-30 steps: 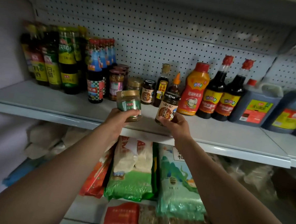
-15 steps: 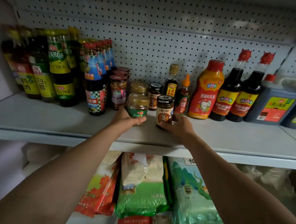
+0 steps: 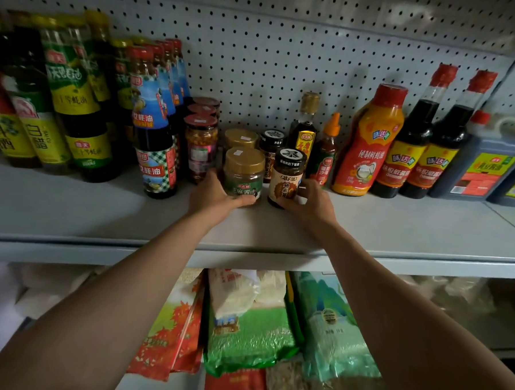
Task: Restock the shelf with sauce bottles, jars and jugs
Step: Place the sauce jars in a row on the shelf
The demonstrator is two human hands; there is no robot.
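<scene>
1. Two arms reach onto the shelf.
2. Left hand grips the gold-lidded jar, standing before a matching jar.
3. Right hand grips the black-lidded jar beside it.
4. Pushing either jar deeper could topple the orange-capped bottle behind.

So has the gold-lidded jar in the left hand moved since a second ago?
Yes. The gold-lidded jar went from above the shelf's front edge back onto the shelf, just before its twin jar.
</scene>
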